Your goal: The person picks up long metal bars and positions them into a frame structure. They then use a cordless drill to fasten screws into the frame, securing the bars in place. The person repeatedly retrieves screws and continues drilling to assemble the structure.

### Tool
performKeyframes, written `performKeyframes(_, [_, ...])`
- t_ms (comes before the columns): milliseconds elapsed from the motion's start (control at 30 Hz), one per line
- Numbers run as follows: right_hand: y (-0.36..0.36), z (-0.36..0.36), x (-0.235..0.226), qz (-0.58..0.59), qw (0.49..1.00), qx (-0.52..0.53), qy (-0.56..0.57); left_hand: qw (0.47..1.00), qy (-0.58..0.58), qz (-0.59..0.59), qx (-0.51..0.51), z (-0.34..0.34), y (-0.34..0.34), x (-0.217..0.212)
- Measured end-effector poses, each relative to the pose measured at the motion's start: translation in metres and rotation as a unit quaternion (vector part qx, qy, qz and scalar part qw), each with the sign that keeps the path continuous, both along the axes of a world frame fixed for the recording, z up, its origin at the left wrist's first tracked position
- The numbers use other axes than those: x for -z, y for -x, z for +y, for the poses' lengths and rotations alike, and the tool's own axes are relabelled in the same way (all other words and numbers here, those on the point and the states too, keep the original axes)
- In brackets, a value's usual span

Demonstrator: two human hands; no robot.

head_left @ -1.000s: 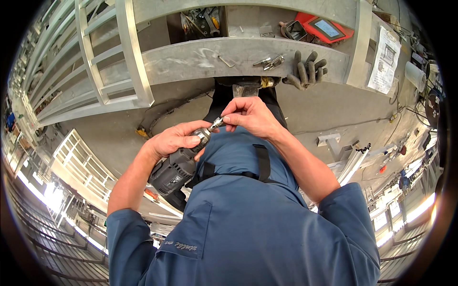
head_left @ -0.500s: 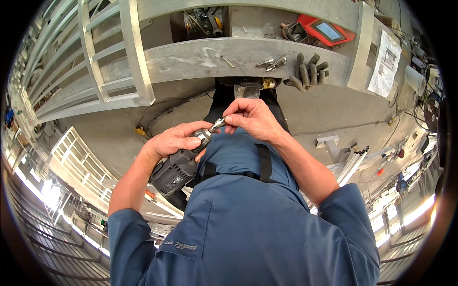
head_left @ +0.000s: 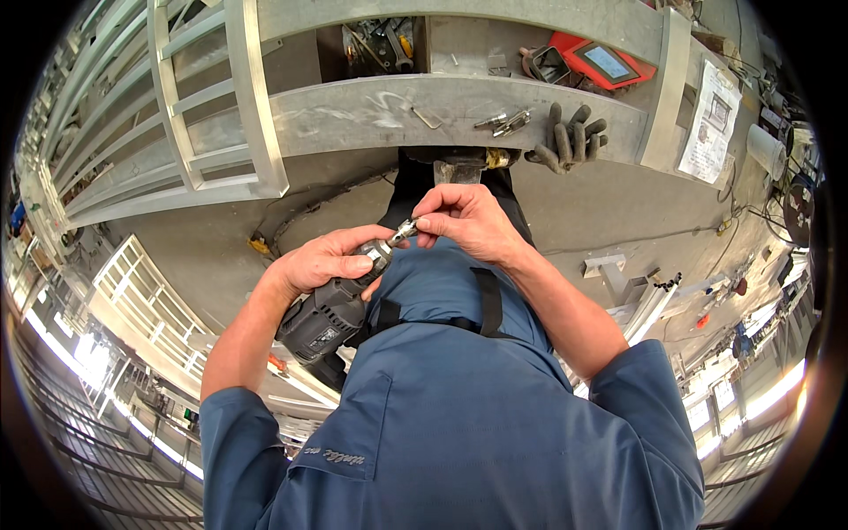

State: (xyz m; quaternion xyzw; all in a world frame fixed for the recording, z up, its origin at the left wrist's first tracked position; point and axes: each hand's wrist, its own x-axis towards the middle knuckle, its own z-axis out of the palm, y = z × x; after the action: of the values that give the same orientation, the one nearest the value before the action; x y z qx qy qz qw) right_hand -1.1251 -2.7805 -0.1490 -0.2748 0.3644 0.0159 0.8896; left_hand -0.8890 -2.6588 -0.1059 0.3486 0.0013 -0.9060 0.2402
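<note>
**Both hands on a cordless drill at chest height**

While the left hand (head_left: 322, 262) wraps around the front of a dark grey cordless drill (head_left: 329, 320), its fingers are closed over the body just behind the chuck, and the tool hangs in front of the blue work shirt (head_left: 459, 424). The right hand (head_left: 464, 221) pinches a short metal bit (head_left: 405, 232) between thumb and fingertips, right at the nose of the drill; whether the bit is seated in the chuck cannot be told. Beyond the hands runs a grey metal beam (head_left: 371, 110) of a large frame. On it lie a pair of dark work gloves (head_left: 570, 137) and a few small metal parts (head_left: 505, 121). A red device with a screen (head_left: 605, 62) rests on the upper ledge.
</note>
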Motion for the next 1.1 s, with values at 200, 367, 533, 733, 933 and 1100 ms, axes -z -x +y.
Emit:
performKeyframes(200, [-0.001,-0.001,-0.001,0.003,1.000,-0.005,0.002,1.000,0.003,-0.002,0.001,0.000,0.000,0.000])
performKeyframes(367, [-0.002,-0.004,-0.002,0.003,1.000,0.013,-0.023,1.000,-0.001,-0.008,-0.002,0.000,-0.003,-0.002])
performKeyframes(533, [0.000,-0.014,0.012,0.084,0.993,-0.027,0.073,0.998,0.024,-0.056,0.008,-0.007,-0.018,-0.009])
performKeyframes(733, [-0.017,-0.029,0.059,0.207,0.856,-0.130,0.455,0.980,0.058,-0.188,-0.027,-0.009,-0.059,-0.005])
performKeyframes(933, [-0.052,-0.039,0.091,0.280,0.723,-0.252,0.579,0.971,0.071,-0.212,-0.089,-0.015,-0.069,0.006])
performKeyframes(1100, [-0.064,-0.035,0.109,0.302,0.696,-0.291,0.583,0.974,0.060,-0.211,-0.060,-0.009,-0.071,0.024])
